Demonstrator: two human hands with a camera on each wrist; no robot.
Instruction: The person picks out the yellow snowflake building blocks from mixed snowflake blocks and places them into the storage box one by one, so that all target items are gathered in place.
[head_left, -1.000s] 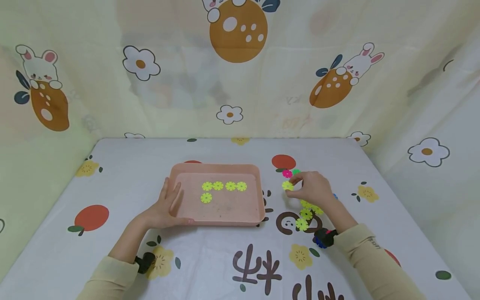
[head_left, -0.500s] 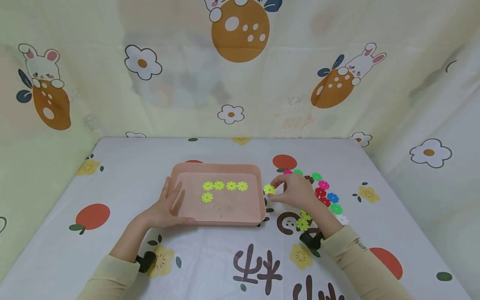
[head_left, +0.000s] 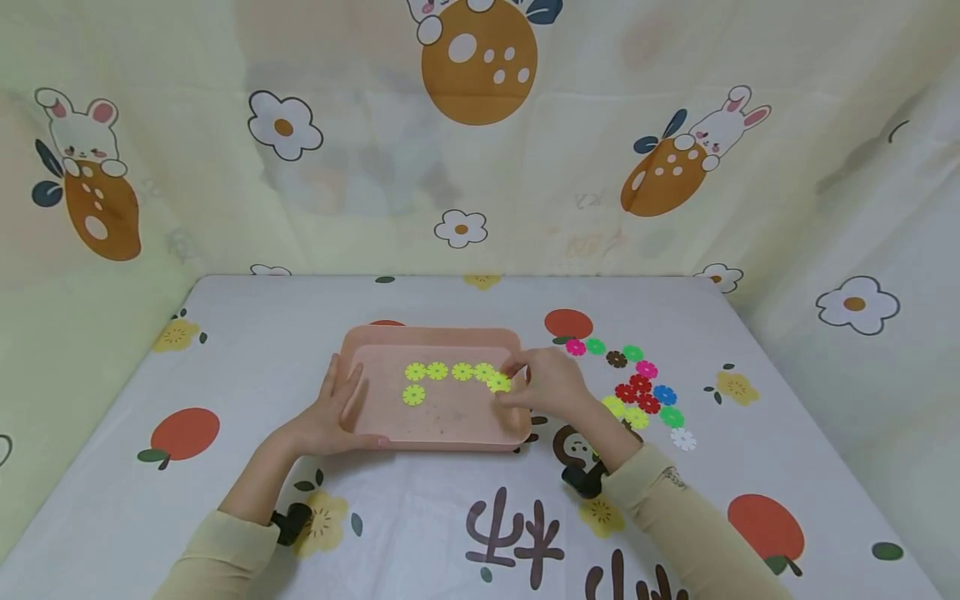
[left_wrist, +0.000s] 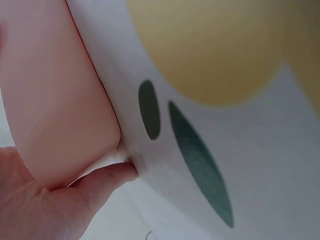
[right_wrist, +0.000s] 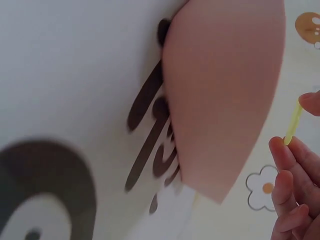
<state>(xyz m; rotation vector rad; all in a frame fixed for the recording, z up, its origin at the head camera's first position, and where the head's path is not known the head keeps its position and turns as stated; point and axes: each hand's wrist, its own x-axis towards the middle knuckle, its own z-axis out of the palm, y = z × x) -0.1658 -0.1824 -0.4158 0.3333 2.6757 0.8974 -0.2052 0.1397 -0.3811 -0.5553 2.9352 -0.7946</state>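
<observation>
A shallow pink tray [head_left: 450, 421] holds several yellow flower-shaped discs [head_left: 437, 372], most in a row and one below the row's left end. My left hand [head_left: 326, 421] holds the tray's near left corner, fingers over the left rim and thumb along the front wall; in the left wrist view the thumb [left_wrist: 107, 180] lies against the table beside the tray. Over the tray's right side, my right hand [head_left: 551, 385] pinches another yellow flower-shaped disc [head_left: 498, 382] between thumb and fingertips. The right wrist view shows this disc edge-on, above the tray's outer wall [right_wrist: 225, 95].
Right of the tray lie loose flower-shaped discs in several colours: red [head_left: 640, 383], blue [head_left: 664, 395], green [head_left: 672, 417], white [head_left: 683, 439], brown [head_left: 617, 359] and yellow [head_left: 636, 417]. The printed tablecloth [head_left: 420, 517] reaches a patterned curtain [head_left: 352, 208] behind.
My right hand has carried the pinched yellow disc left from beside the loose discs to over the tray, uncovering more of them. My left hand stays on the tray.
</observation>
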